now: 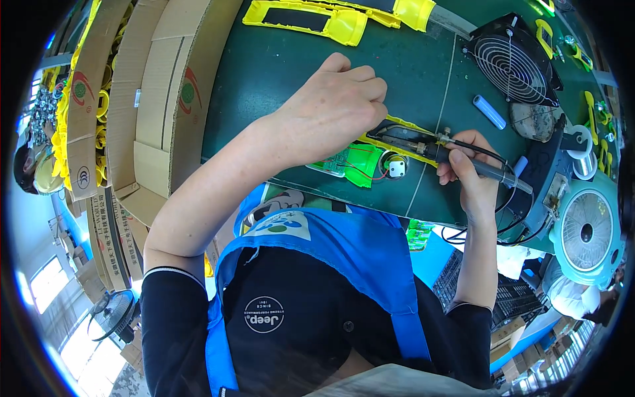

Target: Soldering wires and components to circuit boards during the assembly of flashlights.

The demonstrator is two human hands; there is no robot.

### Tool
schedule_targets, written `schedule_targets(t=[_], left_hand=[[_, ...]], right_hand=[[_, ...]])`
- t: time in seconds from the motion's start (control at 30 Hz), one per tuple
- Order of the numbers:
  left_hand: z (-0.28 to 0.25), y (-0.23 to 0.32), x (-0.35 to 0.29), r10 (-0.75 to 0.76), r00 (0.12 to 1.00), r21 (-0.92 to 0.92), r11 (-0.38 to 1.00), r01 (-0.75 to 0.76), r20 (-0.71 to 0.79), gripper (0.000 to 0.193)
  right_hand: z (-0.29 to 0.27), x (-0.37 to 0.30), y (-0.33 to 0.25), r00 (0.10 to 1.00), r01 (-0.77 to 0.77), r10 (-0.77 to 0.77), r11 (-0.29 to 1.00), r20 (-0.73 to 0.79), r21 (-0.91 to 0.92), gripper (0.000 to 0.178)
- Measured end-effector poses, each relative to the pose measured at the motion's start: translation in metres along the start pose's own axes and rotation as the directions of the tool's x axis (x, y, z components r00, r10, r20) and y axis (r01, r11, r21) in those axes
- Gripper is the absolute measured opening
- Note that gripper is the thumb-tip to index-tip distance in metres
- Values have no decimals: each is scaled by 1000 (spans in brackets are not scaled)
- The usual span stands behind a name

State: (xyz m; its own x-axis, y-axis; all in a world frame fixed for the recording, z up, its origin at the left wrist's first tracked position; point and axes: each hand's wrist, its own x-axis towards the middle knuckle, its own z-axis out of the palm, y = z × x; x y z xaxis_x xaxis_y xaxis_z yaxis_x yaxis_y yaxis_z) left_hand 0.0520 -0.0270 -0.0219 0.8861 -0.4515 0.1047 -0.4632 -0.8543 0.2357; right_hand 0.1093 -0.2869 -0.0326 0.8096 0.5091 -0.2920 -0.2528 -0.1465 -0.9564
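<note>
My left hand [340,106] is closed above the middle of the green-topped table, its fingers curled and turned away; what they hold, if anything, is hidden. My right hand [471,165] grips a soldering iron [493,173] by its dark handle. The iron's metal shaft and a thin feed tube reach left toward my left hand, over a yellow casing [411,153]; the tip is hidden. Just below my left wrist lies a bright green casing with a circuit board [334,164]. Beside it, red and black wires run to a round white part [397,167].
A tall cardboard box [188,99] stands at the left. Yellow casings [344,26] lie at the far edge. To the right are a black fan with a wire guard [512,63], a blue cylinder [489,111], a solder spool [582,155] and a teal fan [589,231].
</note>
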Motion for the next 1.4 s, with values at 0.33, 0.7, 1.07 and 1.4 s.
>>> schedule_targets(t=[0.33, 0.7, 1.07, 1.4], left_hand=[[1, 0, 2, 16, 1000, 2, 1000, -16, -8, 3], [1, -2, 0, 36, 999, 26, 999, -35, -27, 2], [1, 0, 3, 21, 1000, 49, 999, -22, 19, 3], [-4, 1, 4, 16, 999, 18, 1000, -16, 37, 3]], right_hand=[[1, 0, 0, 1000, 1, -1, 1000, 0, -12, 17], [-7, -9, 0, 997, 79, -78, 996, 15, -35, 20], [-3, -16, 23, 965, 240, -221, 962, -144, 130, 30], [-4, -6, -4, 998, 57, -58, 998, 35, 25, 21]])
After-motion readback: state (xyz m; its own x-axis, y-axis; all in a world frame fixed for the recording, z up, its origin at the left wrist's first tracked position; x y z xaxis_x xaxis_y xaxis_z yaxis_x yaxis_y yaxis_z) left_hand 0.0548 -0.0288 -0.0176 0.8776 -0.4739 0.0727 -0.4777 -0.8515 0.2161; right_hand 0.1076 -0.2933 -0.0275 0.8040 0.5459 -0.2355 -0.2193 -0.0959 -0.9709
